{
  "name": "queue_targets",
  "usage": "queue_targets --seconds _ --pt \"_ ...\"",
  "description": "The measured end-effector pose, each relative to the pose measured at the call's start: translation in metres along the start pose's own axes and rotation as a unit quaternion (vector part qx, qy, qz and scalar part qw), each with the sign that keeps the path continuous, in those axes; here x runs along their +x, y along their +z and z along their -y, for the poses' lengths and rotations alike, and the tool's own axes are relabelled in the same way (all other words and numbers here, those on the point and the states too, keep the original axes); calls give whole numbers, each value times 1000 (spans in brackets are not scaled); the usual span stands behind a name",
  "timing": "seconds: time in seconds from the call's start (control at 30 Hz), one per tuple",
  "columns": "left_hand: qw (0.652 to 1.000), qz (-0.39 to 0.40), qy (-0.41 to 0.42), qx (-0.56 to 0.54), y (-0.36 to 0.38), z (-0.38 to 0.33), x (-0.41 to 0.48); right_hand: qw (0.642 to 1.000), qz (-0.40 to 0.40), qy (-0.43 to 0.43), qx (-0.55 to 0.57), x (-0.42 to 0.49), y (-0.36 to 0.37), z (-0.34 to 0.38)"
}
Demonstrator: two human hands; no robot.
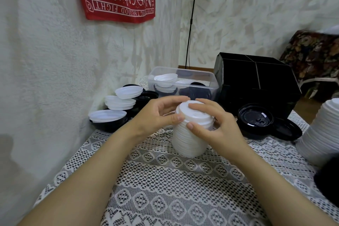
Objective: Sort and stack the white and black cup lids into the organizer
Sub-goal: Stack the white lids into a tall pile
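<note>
Your left hand and right hand curl fingers round the white lid stack. The organizer shows no lids, and loose lids lie unsorted far left.

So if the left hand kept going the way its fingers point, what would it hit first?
The stack of white lids; the left hand grips its top. Beyond that, probably the right hand, though depth is unclear.

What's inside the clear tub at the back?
The clear tub holds loose white lids toward its left and black lids toward its right. The upper lids hide whatever lies beneath, so the lids cannot be counted.
</note>
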State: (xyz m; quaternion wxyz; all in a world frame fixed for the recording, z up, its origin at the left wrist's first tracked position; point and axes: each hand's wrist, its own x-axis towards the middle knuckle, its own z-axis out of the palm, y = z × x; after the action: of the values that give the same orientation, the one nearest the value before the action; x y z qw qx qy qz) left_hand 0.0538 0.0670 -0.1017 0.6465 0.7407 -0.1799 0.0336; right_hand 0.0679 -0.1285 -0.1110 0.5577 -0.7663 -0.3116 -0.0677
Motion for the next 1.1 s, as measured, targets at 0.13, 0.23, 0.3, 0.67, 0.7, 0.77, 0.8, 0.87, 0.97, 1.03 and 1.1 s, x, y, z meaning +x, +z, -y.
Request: queue_targets --seconds 0.13,0.23,0.3,0.67,0.7,0.77,0.8,0.87,0.97,1.03,1.1 --pt "998 -54 26 -9 -4 2 -2 1000 4 -2 -6 0 -1 -2" --pt "975 -174 15 141 -9 11 1 1000 3 2 -3 -1 -1 -3" --pt "940 -148 -23 307 -13 21 3 1000 -1 -3 -6 -1 0 -2" --pt "915 -109 -38 388 -28 33 7 1000 -2 -3 -16 0 0 -2" --pt "922 -120 -31 368 -30 32 7 1000 -2 -3 -16 -1 0 -2" --pt "942 -147 -20 301 -32 27 6 1000 -1 1 -13 -1 0 -1" --pt "951 -162 -14 263 -32 24 6 1000 -1 3 -12 -1 0 -1" --pt "964 -189 1 188 -28 14 5 1000 3 7 -9 -1 0 -1" --pt "978 -197 33 60 -20 -3 1 1000 8 5 -15 -2 -1 -2" --pt "985 -163 48 -20 -17 -12 -3 1000 10 13 -19 -2 -2 -3" --pt "989 -115 54 -77 -14 -17 -6 1000 18 22 9 -1 -3 -4"
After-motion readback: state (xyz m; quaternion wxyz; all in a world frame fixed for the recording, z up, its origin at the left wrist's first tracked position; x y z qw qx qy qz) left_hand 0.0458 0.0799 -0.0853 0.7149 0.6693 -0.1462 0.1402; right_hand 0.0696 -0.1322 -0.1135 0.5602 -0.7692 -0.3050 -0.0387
